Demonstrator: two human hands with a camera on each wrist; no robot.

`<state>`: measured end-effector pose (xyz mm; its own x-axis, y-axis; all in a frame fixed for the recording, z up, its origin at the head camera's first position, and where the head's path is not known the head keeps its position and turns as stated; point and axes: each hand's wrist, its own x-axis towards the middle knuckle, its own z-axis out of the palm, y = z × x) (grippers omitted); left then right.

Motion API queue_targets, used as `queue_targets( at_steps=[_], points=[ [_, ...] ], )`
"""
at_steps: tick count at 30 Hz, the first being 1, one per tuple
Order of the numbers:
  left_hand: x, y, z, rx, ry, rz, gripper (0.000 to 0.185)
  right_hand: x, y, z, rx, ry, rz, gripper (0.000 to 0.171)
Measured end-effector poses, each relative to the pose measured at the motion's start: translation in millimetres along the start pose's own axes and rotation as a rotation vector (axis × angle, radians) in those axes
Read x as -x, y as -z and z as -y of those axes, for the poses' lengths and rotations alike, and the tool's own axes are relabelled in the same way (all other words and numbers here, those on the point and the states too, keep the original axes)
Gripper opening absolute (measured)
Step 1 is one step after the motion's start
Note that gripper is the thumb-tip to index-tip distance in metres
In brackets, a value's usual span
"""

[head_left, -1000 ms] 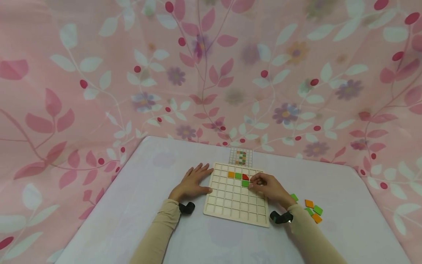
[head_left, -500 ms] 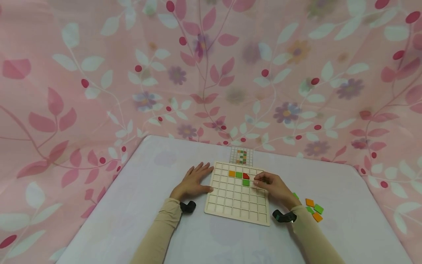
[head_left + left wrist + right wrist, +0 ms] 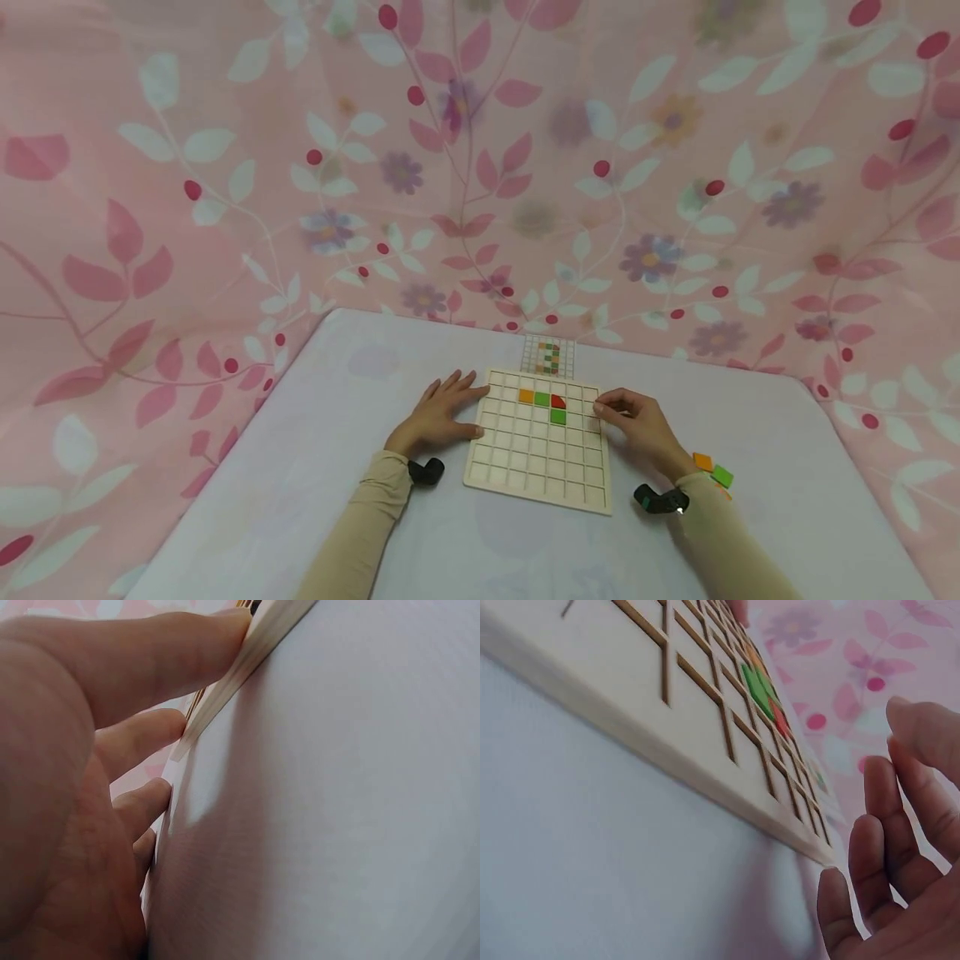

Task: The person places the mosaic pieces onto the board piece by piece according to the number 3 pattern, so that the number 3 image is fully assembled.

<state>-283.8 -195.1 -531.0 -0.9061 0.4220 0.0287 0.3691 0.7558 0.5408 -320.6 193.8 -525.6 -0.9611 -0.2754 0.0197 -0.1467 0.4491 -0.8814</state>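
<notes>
A pale wooden grid board lies on the white table. In its upper rows sit an orange tile, a green tile, a red tile and a second green tile. My left hand lies flat on the table, fingers and thumb touching the board's left edge. My right hand hovers at the board's right edge with loosely bent fingers and holds nothing. The board fills the right wrist view.
Loose orange and green tiles lie on the table right of my right wrist. A small pattern card stands behind the board. A pink floral curtain hangs all round the table's back.
My right hand has drawn back to the right, off the green tile in the board, and now sits at the board's right edge. The left hand has stayed put.
</notes>
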Motion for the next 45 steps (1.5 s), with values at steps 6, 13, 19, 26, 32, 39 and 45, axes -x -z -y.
queue_targets(
  at_steps=[6,13,19,26,32,39,45],
  points=[
    [-1.3,-0.6,-0.3,-0.019,0.023,-0.002,0.076,19.0,41.6,-2.0,0.225,0.08,-0.057,0.029],
    [-4.2,-1.9,0.8,-0.009,0.009,-0.008,0.077,46.5,74.3,-20.6,0.376,0.017,-0.013,0.027],
    [-3.6,-3.4,2.1,-0.01,0.002,-0.028,0.077,63.5,83.7,-32.7,0.39,-0.002,0.017,0.036],
    [-3.3,-4.3,1.0,-0.011,0.013,-0.017,0.077,78.3,93.4,-39.2,0.376,-0.049,0.022,0.043],
    [-4.4,-3.8,1.8,-0.029,0.013,-0.017,0.077,85.6,102.6,-47.3,0.411,-0.043,-0.001,0.04],
    [-5.0,-4.1,2.8,-0.026,0.01,-0.018,0.078,90.0,108.3,-49.7,0.398,-0.005,-0.002,0.032],
    [-5.4,-5.4,3.9,-0.032,0.009,-0.016,0.077,95.5,114.9,-45.8,0.4,-0.082,0.008,0.037]
  ],
)
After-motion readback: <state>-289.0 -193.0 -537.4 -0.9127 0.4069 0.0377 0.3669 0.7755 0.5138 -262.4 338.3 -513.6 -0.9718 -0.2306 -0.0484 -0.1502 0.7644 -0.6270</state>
